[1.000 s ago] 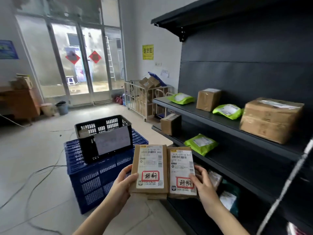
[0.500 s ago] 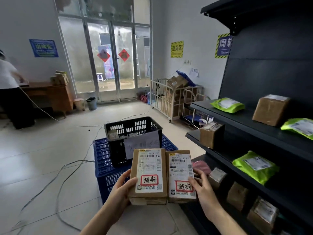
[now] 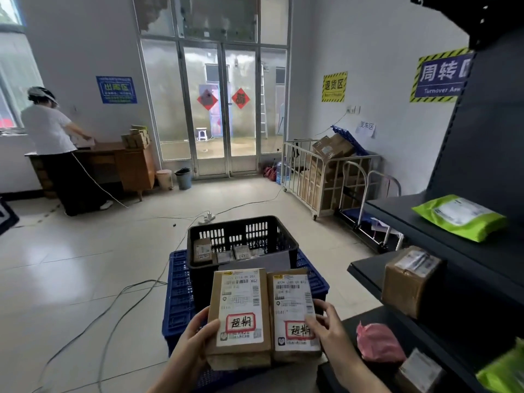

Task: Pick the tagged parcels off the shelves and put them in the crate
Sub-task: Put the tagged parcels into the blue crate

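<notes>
Left grip point(image 3: 195, 346) holds the left parcel point(image 3: 241, 302), right grip point(image 3: 330, 331) the right parcel point(image 3: 292, 300), near the crate point(image 3: 241, 221).

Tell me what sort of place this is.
Probably a courier parcel depot: dark shelves holding labelled parcels, a Turnover Area wall sign marking a zone, and a roll cage stacked with cartons.

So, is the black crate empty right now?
Not empty: several small labelled parcels show inside the black crate.
</notes>
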Demonstrator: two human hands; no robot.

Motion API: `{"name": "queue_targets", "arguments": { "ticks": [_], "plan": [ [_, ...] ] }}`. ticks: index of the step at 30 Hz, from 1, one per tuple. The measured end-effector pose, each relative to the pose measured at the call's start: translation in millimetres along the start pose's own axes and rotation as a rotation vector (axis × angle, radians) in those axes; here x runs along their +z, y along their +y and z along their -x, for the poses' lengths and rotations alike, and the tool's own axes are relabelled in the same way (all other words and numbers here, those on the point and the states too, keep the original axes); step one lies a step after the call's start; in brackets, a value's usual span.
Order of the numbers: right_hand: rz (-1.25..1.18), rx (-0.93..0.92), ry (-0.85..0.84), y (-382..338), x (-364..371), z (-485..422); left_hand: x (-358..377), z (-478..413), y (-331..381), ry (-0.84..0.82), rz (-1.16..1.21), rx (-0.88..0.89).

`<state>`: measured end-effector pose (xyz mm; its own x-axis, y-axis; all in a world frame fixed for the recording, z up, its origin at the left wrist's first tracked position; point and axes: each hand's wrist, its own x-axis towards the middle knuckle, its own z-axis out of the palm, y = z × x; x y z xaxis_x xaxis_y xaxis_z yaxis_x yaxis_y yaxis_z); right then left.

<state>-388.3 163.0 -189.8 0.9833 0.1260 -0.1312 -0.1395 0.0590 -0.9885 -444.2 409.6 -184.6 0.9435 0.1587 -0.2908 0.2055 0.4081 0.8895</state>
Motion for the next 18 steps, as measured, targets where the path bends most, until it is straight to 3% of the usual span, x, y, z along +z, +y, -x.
{"name": "queue_targets", "arguments": {
  "ticks": [12,18],
  "plan": [
    [0.013,0.083,-0.107,-5,14,-159,8,-120,34,0.080,0.056,-0.030],
    [0.025,0.109,-0.071,-1,40,-235,-12,-204,49,0.078,0.064,-0.076]
  ]
}}
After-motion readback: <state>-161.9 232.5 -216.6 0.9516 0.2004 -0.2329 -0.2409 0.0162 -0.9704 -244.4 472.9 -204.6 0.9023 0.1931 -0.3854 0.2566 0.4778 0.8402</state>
